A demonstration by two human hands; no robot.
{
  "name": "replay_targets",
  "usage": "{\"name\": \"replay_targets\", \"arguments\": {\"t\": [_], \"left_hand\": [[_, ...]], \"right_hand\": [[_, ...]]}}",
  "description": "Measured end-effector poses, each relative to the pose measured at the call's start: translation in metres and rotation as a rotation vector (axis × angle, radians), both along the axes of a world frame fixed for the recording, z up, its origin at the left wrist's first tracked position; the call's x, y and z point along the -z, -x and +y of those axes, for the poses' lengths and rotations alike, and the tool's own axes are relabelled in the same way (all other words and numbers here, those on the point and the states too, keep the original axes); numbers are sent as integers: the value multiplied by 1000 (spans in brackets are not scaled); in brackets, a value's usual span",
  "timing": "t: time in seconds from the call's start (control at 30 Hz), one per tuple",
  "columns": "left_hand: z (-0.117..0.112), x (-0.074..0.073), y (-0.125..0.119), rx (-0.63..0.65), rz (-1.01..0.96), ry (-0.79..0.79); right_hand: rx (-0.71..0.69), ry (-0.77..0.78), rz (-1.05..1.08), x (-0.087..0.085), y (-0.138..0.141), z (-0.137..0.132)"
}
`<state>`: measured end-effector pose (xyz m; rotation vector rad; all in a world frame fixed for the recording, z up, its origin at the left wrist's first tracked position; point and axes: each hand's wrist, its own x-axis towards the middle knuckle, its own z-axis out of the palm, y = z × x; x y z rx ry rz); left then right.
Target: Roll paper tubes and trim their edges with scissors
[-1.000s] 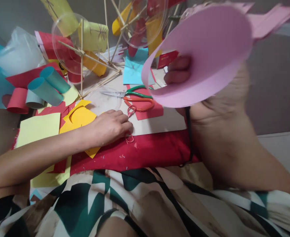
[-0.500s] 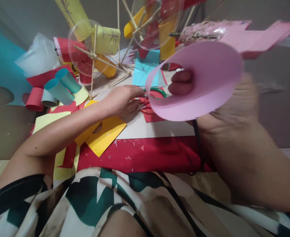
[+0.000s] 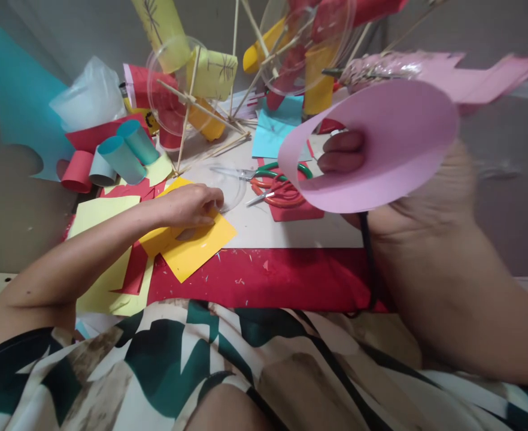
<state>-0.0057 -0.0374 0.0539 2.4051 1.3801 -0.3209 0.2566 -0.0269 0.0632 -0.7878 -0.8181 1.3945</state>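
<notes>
My right hand [image 3: 443, 191] is raised at the right, closed on a pink paper craft [image 3: 381, 149]. Two of its fingertips show through the curled paper's opening, and the rest of the grip is hidden. Pink strips and a patch covered with shiny clear plastic, with a dark thin tip, belong to the craft's far side. My left hand [image 3: 192, 206] rests on orange-yellow paper [image 3: 196, 251] with its fingers curled, against the rim of a clear plastic disc [image 3: 234, 194]. What its fingertips grip, if anything, is hidden. Green-handled scissors [image 3: 264, 173] and red-handled scissors [image 3: 277, 194] lie between the hands.
A frame of thin wooden sticks [image 3: 185, 120] with clear discs and coloured paper tubes stands at the back. On the left are teal paper rolls [image 3: 120, 158], a red roll [image 3: 78, 172], a plastic bag [image 3: 87, 96] and pale yellow sheets [image 3: 97, 221]. Red cloth [image 3: 264, 278] covers the near edge.
My left hand has moved left, away from the scissors, onto the orange-yellow paper, so the scissors and clear disc show. My right hand still holds the pink craft. The view has shifted slightly.
</notes>
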Motion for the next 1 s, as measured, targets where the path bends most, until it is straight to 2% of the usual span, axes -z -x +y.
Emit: {"name": "replay_targets", "arguments": {"t": [0.1, 0.23, 0.4, 0.47, 0.53, 0.6, 0.7, 0.77, 0.83, 0.9, 1.0], "left_hand": [[-3, 2, -3, -42, -21, 9], [-9, 1, 2, -98, -245, 71], [-7, -23, 4, -135, -451, 122], [-10, -28, 0, -261, -641, 154], [-15, -23, -8, -480, -883, 180], [-23, -8, -18, -696, -1044, 176], [-37, 22, -29, -821, -1053, 137], [-43, 37, -32, -824, -1025, 116], [-46, 43, -31, -812, -998, 95], [-49, 39, -26, -748, -930, 19], [-56, 23, -15, -517, -759, -252]], "right_hand": [[-14, 125, 106, -13, 5, -4], [-27, 185, 175, -17, 5, -9], [-58, 228, 211, -17, 4, -11], [-52, 218, 211, -19, 3, -12], [-47, 207, 210, -21, 0, -12], [-76, 176, 228, -20, -2, -10], [-162, 111, 269, -16, -4, -8], [-188, 100, 274, -11, -4, -8], [-207, 125, 247, -7, -2, -9], [-243, 173, 176, -1, 1, -12], [-296, 177, 73, 9, 8, -16]]}}
